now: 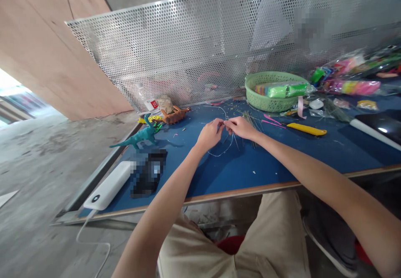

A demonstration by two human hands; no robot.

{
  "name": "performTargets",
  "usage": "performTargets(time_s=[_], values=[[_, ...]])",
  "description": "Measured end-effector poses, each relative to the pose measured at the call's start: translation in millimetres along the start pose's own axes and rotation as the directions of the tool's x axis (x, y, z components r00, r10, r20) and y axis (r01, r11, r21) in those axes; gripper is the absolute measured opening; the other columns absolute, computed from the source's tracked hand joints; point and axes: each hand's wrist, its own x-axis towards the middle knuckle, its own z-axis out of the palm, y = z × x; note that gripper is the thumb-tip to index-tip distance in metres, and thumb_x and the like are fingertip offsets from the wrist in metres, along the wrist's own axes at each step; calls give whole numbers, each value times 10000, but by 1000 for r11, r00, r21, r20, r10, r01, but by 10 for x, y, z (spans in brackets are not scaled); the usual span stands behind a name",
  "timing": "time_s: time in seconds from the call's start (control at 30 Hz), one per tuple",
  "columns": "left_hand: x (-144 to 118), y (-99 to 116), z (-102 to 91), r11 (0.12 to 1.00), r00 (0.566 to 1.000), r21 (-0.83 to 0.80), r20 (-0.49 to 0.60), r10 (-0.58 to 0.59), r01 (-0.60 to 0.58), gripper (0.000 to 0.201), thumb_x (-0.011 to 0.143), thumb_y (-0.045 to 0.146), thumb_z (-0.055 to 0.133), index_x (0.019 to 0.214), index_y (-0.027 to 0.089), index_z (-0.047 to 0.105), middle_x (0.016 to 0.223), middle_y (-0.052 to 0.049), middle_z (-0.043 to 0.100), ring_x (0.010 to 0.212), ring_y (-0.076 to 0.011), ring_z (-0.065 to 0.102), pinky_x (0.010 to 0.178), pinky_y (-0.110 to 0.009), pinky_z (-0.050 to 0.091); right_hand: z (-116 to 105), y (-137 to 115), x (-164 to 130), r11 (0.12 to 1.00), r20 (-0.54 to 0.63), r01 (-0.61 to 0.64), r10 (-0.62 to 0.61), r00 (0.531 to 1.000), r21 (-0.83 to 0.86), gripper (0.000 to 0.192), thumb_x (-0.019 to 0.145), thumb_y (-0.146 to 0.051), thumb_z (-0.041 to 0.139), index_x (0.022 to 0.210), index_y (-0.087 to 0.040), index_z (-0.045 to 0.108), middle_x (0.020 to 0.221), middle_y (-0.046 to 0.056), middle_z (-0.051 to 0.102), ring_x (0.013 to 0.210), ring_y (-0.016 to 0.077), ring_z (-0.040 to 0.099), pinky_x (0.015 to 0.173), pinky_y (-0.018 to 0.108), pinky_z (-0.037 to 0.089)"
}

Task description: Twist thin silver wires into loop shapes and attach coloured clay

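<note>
My left hand and my right hand meet above the middle of the blue table, fingertips pinched close together. Between them runs a thin pale wire, which curves in a loose loop below and behind the hands. A few fine ends poke out under the fingers. Just behind my right hand lies a bundle of thin greenish stalks. To its right are a yellow utility knife and a pink strip. Exactly where each fingertip grips the wire is too small to make out.
A green basket with packaged colored material stands at the back right, beside bagged goods. Toy dinosaurs, a white power bank and a dark phone-like object lie left. A perforated metal screen borders the back.
</note>
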Motion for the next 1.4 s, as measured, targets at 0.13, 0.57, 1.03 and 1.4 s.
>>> performTargets(time_s=[0.13,0.57,1.03,1.4], values=[[1,1,37,999,998,-14,-34,-51,51,107,984,184,547,1035,180,641,974,-102,759,888,-239,721,803,-344,524,-6,-4,-16,992,-17,30,-32,999,-124,432,1011,-494,493,742,-206,671,689,27,733,614,170,630,650,292,426],[-9,-30,114,999,999,9,-8,-47,47,137,1009,213,506,987,200,641,973,-102,745,903,-241,711,798,-343,524,17,37,12,992,29,-60,58,998,112,430,953,-525,543,702,-195,659,617,17,674,582,162,594,653,299,440],[-30,-137,148,981,952,113,243,-184,161,230,984,273,515,975,197,732,974,-110,778,867,-251,713,731,-320,498,3,66,-4,986,68,-68,80,994,-153,416,972,-462,507,702,-203,689,656,21,714,591,168,606,648,302,411],[-42,-117,125,986,949,120,279,-143,113,260,999,345,535,1070,208,744,1027,-98,776,919,-238,717,799,-324,539,-351,-114,-42,727,100,-63,178,979,-684,349,922,-518,615,767,-233,745,808,96,740,740,247,651,668,348,410]])
